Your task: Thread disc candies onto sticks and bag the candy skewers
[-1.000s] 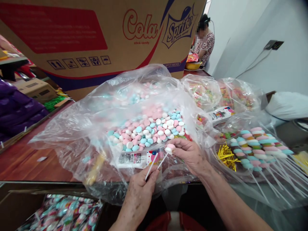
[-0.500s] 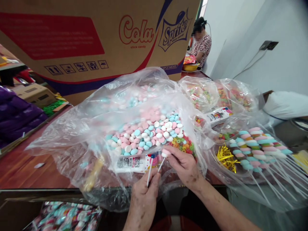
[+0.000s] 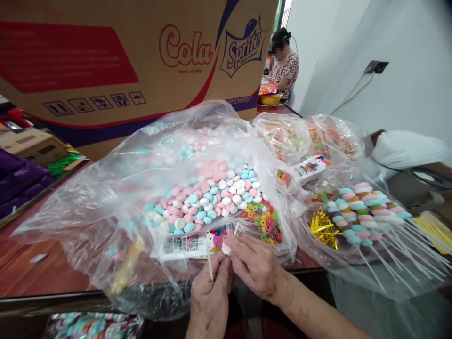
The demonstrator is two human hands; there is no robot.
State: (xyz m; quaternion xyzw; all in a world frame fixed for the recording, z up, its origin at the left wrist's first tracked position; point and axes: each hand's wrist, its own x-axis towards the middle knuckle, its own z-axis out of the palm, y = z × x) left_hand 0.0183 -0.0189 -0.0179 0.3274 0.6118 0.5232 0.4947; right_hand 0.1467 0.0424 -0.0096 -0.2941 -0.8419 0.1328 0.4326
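Observation:
My left hand is closed around thin white sticks at the table's front edge. My right hand pinches a pink-and-white marshmallow candy against one stick, right above the left hand. Both hands touch. Just behind them lies an open clear plastic bag full of pink, blue and white marshmallow candies, with colourful ring candies at its right side.
A large Cola Sprite cardboard box stands behind the bag. Finished candy skewers and gold twist ties lie on the right. More candy bags sit behind. Another person sits far back. Wrapped candies lie below the table.
My right hand has drawn back toward me and pushed the candy down along the stick until it sits against the left hand. The view has shifted slightly right.

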